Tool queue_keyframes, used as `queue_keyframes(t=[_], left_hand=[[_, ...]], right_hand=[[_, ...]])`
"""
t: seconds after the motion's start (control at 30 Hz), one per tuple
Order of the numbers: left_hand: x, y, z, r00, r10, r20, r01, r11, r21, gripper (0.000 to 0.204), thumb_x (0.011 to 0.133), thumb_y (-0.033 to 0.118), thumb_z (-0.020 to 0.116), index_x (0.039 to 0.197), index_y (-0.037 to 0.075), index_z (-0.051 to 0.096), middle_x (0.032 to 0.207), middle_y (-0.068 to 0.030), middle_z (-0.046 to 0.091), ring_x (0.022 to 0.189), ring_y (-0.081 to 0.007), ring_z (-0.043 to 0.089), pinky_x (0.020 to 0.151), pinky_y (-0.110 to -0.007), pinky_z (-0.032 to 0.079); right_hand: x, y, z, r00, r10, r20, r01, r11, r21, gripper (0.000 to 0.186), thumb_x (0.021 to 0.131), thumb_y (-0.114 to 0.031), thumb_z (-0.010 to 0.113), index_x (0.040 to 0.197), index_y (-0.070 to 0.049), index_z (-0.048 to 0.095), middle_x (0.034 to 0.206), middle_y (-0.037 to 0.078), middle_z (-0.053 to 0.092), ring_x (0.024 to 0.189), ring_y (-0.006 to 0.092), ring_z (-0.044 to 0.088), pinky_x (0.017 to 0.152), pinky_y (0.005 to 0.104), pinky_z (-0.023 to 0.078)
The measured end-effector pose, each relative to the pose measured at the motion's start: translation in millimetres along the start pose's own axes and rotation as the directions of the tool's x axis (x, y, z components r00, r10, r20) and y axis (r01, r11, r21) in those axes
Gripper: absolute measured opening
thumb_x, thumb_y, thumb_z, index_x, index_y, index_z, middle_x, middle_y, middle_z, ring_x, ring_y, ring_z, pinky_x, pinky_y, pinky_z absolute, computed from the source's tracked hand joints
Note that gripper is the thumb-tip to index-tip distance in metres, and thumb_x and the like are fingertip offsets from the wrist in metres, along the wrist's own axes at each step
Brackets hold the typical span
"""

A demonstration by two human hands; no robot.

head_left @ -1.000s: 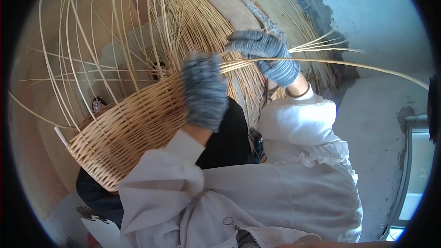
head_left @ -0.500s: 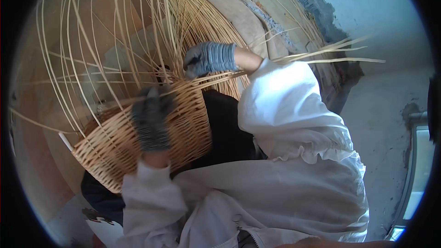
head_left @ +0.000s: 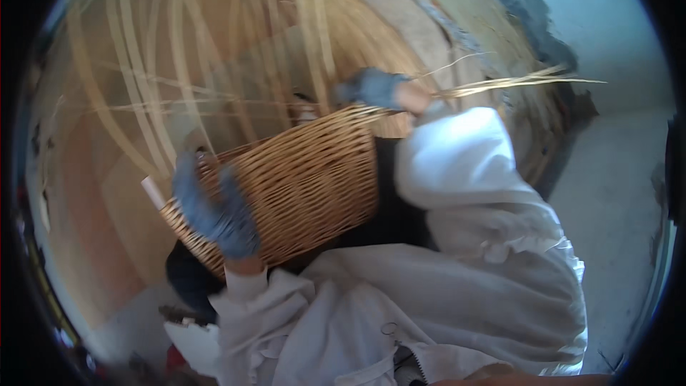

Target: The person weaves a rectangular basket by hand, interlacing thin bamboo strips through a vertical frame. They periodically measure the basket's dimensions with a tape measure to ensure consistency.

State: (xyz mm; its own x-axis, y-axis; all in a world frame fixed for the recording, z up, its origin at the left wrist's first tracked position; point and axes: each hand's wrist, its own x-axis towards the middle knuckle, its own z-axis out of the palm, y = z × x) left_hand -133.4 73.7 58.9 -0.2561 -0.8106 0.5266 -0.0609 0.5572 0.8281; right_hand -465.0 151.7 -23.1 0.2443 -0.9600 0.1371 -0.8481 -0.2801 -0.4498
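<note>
A woven wicker basket (head_left: 311,179) lies tilted across my lap, with long pale stakes (head_left: 175,64) rising from its far edge. My left hand (head_left: 221,207), in a grey-blue knitted glove, rests against the left part of the basket's wall, fingers and thumb spread. At the basket's far right corner is my right hand (head_left: 371,89), gloved alike; motion blur smears its fingers, so its grip is unclear. A bundle of thin wicker rods (head_left: 511,84) runs from that corner behind my right wrist and sticks out to the right.
Behind the basket lies a big heap of wicker rods (head_left: 357,25), beside a beige cloth (head_left: 400,11). A plastered wall (head_left: 614,43) rises on the right. A white piece (head_left: 153,191) protrudes at the basket's left corner.
The basket has shifted right in the picture. My left hand has moved from its upper wall toward the left end and spread its fingers. My right hand is now farther right, at the corner.
</note>
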Motion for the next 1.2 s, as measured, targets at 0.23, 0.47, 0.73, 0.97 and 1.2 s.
queue_keyframes(t=[0.23,0.47,0.73,0.97,1.2], left_hand=[[-48.2,-49.8,-130.8,0.894,-0.448,-0.021,0.448,0.889,0.094,0.052,0.079,0.021,0.065,0.119,-0.003,0.044,0.108,-0.0151,0.054,0.097,-0.0187,0.052,0.084,-0.026,0.042],[2.8,-83.2,-166.4,0.9,-0.31,0.307,0.318,0.948,0.026,0.077,0.068,0.016,0.074,0.129,-0.002,0.03,0.116,-0.0169,0.049,0.103,-0.0203,0.05,0.085,-0.028,0.044],[-0.8,-114.0,-133.4,0.867,-0.335,0.369,0.474,0.784,-0.401,0.085,0.064,0.012,0.077,0.131,-0.002,0.027,0.118,-0.0184,0.047,0.105,-0.021,0.049,0.091,-0.029,0.042],[-27.2,-153.3,-110.1,0.907,-0.272,0.322,0.382,0.208,-0.901,0.035,0.078,0.019,0.061,0.106,-0.001,0.053,0.104,-0.0118,0.056,0.096,-0.0215,0.053,0.082,-0.033,0.045],[14.3,-110.7,-190.2,0.808,-0.156,0.569,0.512,0.664,-0.545,0.034,0.085,0.023,0.053,0.113,0.001,0.052,0.109,-0.008,0.056,0.104,-0.0173,0.05,0.092,-0.031,0.038]], right_hand=[[96.8,-204.2,4.9,0.774,0.331,-0.54,0.059,0.811,0.582,0.023,0.079,-0.013,0.062,0.099,-0.002,0.059,0.093,0.011,0.061,0.083,0.0215,0.059,0.073,0.0288,0.049],[205.8,-287.2,41.1,0.919,0.091,-0.385,0.2,0.732,0.652,0.018,0.076,-0.016,0.065,0.077,-0.001,0.055,0.076,0.009,0.059,0.067,0.0235,0.059,0.063,0.0286,0.052],[316.7,-287.4,29.3,0.989,-0.125,0.081,0.149,0.779,-0.609,0.018,0.086,-0.018,0.048,0.093,-0.003,0.053,0.067,0.01,0.059,0.065,0.0189,0.059,0.057,0.0325,0.049],[213.6,-332.0,120.7,0.906,0.194,-0.376,-0.024,0.91,0.413,0.023,0.089,-0.025,0.046,0.083,-0.004,0.051,0.068,0.01,0.055,0.061,0.02,0.052,0.057,0.0298,0.044],[176.9,-364.0,94.0,0.874,0.193,-0.445,0.287,0.532,0.796,0.033,0.088,-0.035,0.05,0.078,-0.003,0.051,0.063,0.007,0.053,0.069,0.0212,0.053,0.072,0.0361,0.044]])
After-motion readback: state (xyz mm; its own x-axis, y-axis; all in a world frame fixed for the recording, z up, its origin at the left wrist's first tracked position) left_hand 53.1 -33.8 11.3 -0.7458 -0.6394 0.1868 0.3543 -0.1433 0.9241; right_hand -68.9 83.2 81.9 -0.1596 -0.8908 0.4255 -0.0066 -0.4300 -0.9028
